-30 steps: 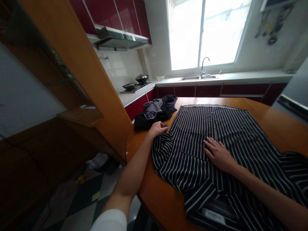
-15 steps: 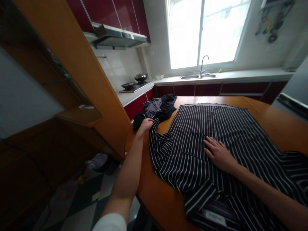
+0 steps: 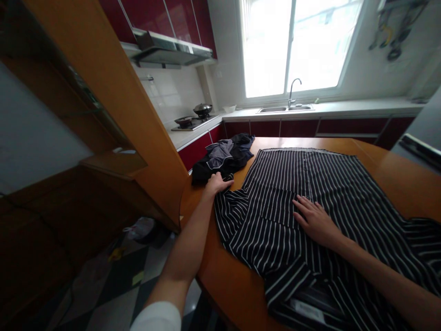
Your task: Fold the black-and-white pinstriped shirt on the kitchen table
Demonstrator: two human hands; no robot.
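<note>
Striped shirt [image 3: 310, 193] spread flat on wooden table [image 3: 406, 184]. Left hand [image 3: 217, 184] pinching sleeve end [image 3: 227, 198] at table's left edge, just beside dark clothes pile [image 3: 223, 158]. Right hand [image 3: 315, 221] open, fingers spread, pressing shirt's middle.

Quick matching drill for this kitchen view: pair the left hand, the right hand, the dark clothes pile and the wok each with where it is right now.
Things:
1. left hand
2. right hand
3. dark clothes pile
4. wok

Places:
A. on the stove by the far counter
B. flat on the middle of the striped shirt
C. at the shirt's left sleeve end, near the table edge
D. bunched at the table's far left corner

Pairs: 1-C, 2-B, 3-D, 4-A
</note>
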